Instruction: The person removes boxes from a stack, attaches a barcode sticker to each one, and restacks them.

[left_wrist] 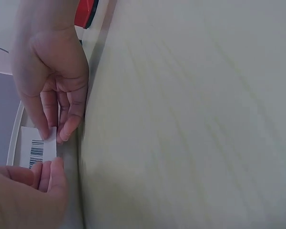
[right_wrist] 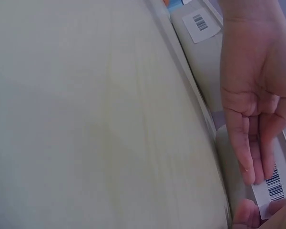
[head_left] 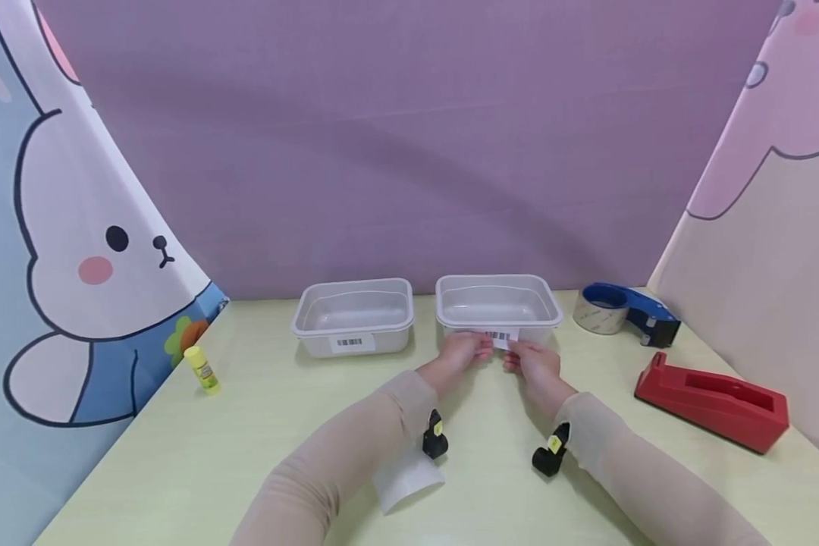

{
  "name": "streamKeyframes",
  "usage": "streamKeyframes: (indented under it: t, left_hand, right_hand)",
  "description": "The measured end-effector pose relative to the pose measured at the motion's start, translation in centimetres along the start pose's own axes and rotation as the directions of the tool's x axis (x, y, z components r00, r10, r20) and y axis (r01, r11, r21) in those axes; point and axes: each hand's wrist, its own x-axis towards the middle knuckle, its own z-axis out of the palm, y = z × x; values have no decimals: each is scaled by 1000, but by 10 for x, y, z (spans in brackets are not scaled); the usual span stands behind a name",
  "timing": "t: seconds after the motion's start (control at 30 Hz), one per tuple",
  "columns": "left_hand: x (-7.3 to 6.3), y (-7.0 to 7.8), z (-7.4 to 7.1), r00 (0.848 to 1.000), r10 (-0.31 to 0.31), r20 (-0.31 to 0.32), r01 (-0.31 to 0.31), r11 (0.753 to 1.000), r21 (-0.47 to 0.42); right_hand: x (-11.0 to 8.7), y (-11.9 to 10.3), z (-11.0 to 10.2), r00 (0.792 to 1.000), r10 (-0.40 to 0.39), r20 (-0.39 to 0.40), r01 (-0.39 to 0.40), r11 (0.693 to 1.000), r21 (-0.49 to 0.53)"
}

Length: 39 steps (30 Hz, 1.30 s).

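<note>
A white barcode label (head_left: 500, 336) lies at the front wall of the right-hand white plastic container (head_left: 542, 334). My left hand (head_left: 459, 353) pinches the label's left end, and my right hand (head_left: 538, 370) pinches its right end. In the left wrist view the label (left_wrist: 36, 147) spans the short gap between both sets of fingertips. Whether its whole back touches the wall cannot be seen. To the left stands a second white container (head_left: 390, 343), bearing a similar barcode label (head_left: 353, 344) flat on its front. Both containers are upright with nothing visible inside.
A piece of white paper (head_left: 408, 479) lies on the table (head_left: 246, 470) under my left forearm. At the far left stands a yellow glue stick (head_left: 202, 371). On the right are a blue tape dispenser (head_left: 638, 305) with a clear roll and a red tape dispenser (head_left: 713, 402).
</note>
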Motion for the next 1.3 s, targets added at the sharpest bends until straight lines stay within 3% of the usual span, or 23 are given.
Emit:
streamKeyframes:
  t: [0.17, 0.4, 0.67, 0.93, 1.3]
  left_hand:
    - [1, 2, 7, 999, 18, 40, -20, 999, 30]
    - [1, 1, 8, 999, 19, 38, -21, 998, 63]
    - [3, -2, 5, 1000, 3, 29, -5, 997, 82]
    - [3, -1, -1, 1000, -19, 2, 18, 994, 106]
    - [3, 0, -10, 1000, -27, -14, 29, 990, 136]
  right_hand:
    - [0, -2, -1, 1000, 5, 13, -5, 1000, -15]
    - [0, -2, -3, 998, -36, -48, 33, 998, -58]
    - [2, -8, 4, 995, -93, 25, 94, 995, -38]
    - [11, -7, -2, 999, -42, 25, 43, 998, -51]
    - [4, -12, -2, 997, -53, 55, 55, 998, -31]
